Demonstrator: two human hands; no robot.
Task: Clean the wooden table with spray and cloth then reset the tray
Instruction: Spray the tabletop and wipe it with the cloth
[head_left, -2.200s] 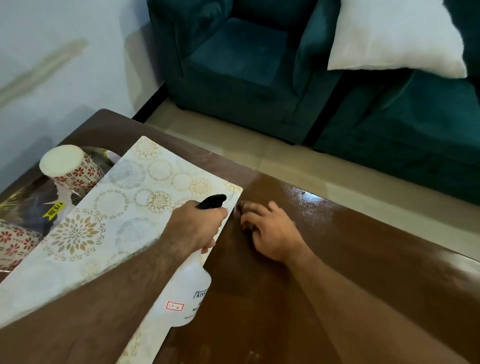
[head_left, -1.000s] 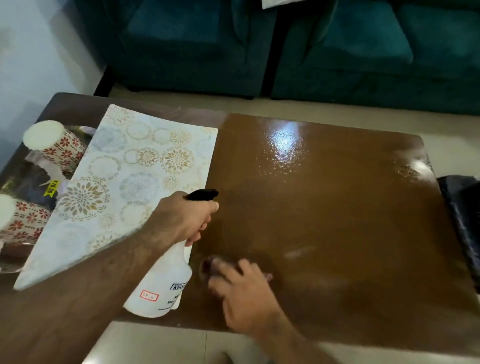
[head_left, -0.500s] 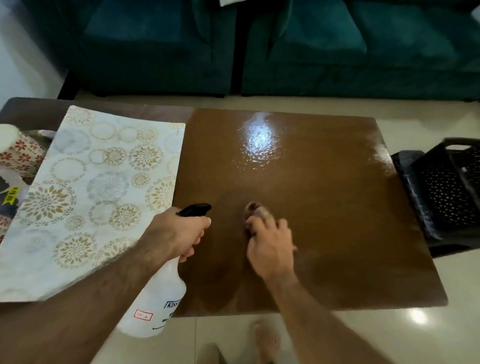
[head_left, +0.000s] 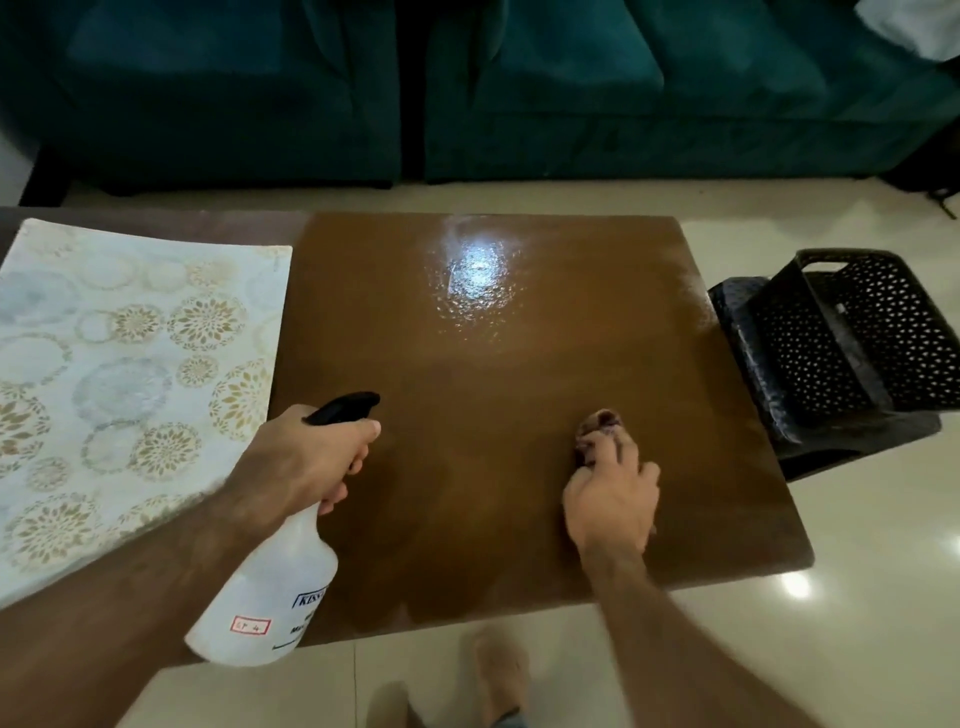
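Note:
The brown wooden table (head_left: 483, 364) fills the middle of the head view, glossy and wet-looking around a light reflection at the back. My left hand (head_left: 306, 457) grips the neck of a white spray bottle (head_left: 270, 592) with a black trigger head, held above the table's near left part. My right hand (head_left: 613, 493) presses a small dark reddish cloth (head_left: 597, 428) flat on the table's near right area; only the cloth's front tip shows past my fingers. The tray is out of view.
A patterned white mat (head_left: 119, 374) with gold and blue circles covers the table's left side. A black perforated plastic basket (head_left: 852, 343) stands on the floor just off the right edge. Teal sofas (head_left: 467, 88) line the far side. My feet show below the near edge.
My right hand slid the cloth from the near centre toward the right. The view shifted right, so the cups and tray at the left left the frame. The spray bottle stayed roughly in place.

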